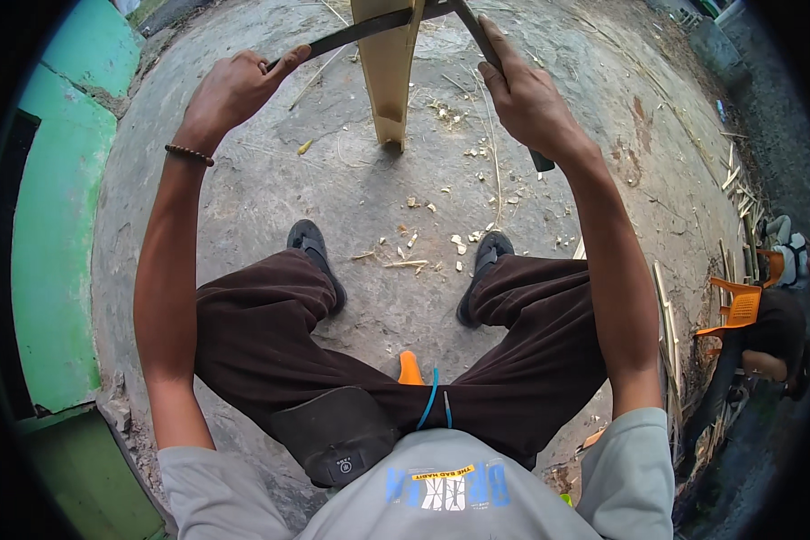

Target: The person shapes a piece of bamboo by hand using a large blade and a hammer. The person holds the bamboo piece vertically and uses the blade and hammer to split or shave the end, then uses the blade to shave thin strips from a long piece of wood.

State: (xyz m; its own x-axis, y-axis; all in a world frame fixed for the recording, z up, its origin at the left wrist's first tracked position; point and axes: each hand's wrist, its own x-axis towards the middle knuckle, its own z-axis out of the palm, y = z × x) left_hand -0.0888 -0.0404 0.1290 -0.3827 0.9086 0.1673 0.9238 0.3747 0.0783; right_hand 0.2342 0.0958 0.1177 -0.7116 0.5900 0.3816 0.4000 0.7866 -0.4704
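My left hand [241,88] is closed around the left end of a long, dark, slightly curved blade [355,32]. This blade crosses the upper part of a split bamboo length [387,90], whose pale, hollow inner side faces me. Its lower end is at the ground, and the top runs out of view. In my right hand [533,106] is a dark flat bar [475,34], gripped by closed fingers, its lower end sticking out below my palm. Bar and blade meet at the top edge; I cannot tell whether they are joined.
Pale chips [459,243] and thin strips litter the concrete ground [270,171]. A green wall [58,243] stands at left. On the right lie split strips [670,315], beside an orange chair [742,304] and another person [774,333]. Something orange [409,367] shows between my legs.
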